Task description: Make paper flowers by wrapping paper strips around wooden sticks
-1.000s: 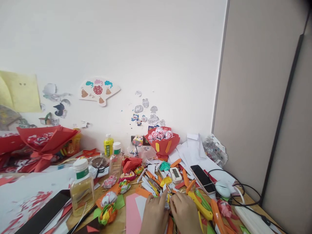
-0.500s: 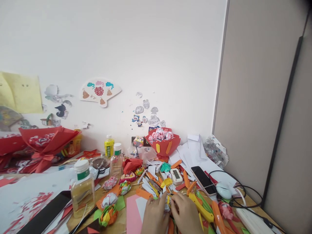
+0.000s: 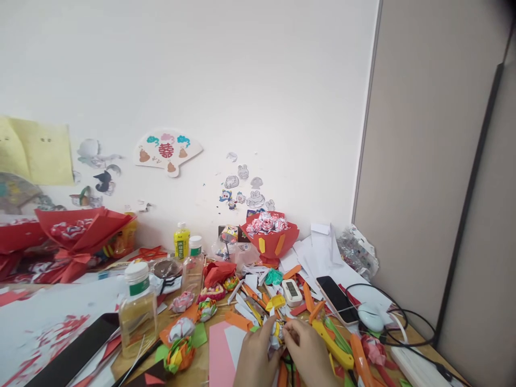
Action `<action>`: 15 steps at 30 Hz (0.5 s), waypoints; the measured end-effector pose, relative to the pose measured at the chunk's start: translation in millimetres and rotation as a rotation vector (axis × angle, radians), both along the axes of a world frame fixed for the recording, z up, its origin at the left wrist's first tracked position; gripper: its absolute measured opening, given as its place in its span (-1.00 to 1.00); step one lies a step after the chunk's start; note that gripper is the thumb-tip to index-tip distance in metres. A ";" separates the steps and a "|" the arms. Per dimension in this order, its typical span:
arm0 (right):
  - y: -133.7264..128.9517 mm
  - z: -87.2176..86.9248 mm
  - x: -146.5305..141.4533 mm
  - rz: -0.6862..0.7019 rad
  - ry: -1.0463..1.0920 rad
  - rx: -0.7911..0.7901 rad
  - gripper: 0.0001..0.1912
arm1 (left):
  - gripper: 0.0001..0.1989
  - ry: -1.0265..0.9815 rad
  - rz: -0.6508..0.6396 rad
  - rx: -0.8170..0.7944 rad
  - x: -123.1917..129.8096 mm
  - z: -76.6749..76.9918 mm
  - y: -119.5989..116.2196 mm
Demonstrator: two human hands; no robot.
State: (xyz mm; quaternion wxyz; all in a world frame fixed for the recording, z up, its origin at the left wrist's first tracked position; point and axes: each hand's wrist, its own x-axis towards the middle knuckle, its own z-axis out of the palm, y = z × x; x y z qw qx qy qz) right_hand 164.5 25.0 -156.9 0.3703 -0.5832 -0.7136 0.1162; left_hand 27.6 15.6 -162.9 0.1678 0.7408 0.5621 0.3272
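Observation:
Between my two hands, low in the head view, is a small white and yellow paper flower (image 3: 277, 334). My left hand (image 3: 255, 352) grips it from the left, with the fingers curled around its side. On the other side, the fingertips of my right hand (image 3: 307, 349) pinch its right edge. The lower part of the flower is hidden by my fingers. Just beyond them lies a yellow folded paper piece (image 3: 276, 302). A yellow-handled tool (image 3: 334, 345) rests right of my right hand, and pink paper (image 3: 221, 352) lies left of my left hand.
Folded paper strips (image 3: 250, 306) litter the table around a white digital timer (image 3: 292, 292). A phone (image 3: 337, 298), a white mouse (image 3: 371, 317) and black cables are to the right. Clear bottles (image 3: 138, 317) and paper flowers (image 3: 180, 355) stand left; a red bouquet (image 3: 270, 242) is behind.
My left fingers have shifted slightly and more of the paper flower shows between the hands. My right fingers have drawn into a pinch at its edge. The view has moved a little.

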 end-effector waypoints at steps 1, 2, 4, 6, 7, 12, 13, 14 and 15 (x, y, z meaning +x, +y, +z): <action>-0.1 0.0 0.0 0.004 0.003 0.002 -0.81 | -0.46 -0.003 0.001 -0.005 0.0 0.7 -0.2; -0.2 0.0 0.1 0.011 0.009 0.004 -0.80 | -0.46 -0.006 0.001 -0.007 -0.1 1.3 -0.2; -0.4 0.2 0.2 0.021 0.024 0.008 -0.79 | -0.46 -0.012 0.000 -0.009 -0.2 1.8 0.1; -0.3 -0.2 0.3 0.030 0.033 0.015 -0.79 | -0.47 -0.016 -0.005 -0.004 -0.3 1.1 0.7; -0.2 -0.7 0.3 0.034 0.033 0.027 -0.78 | -0.47 -0.018 -0.007 0.001 -0.4 0.3 1.1; 1.2 -5.0 0.5 0.043 0.018 0.144 -0.80 | -0.47 -0.029 -0.005 0.031 -0.6 -4.7 2.7; 1.4 -5.7 0.6 0.043 0.020 0.157 -0.81 | -0.47 -0.027 -0.004 0.032 -0.6 -5.3 3.0; 1.6 -6.4 0.7 0.042 0.025 0.163 -0.81 | -0.47 -0.025 -0.004 0.034 -0.6 -5.6 3.2; 1.9 -6.9 0.8 0.039 0.030 0.167 -0.81 | -0.48 -0.023 -0.005 0.036 -0.6 -5.6 3.3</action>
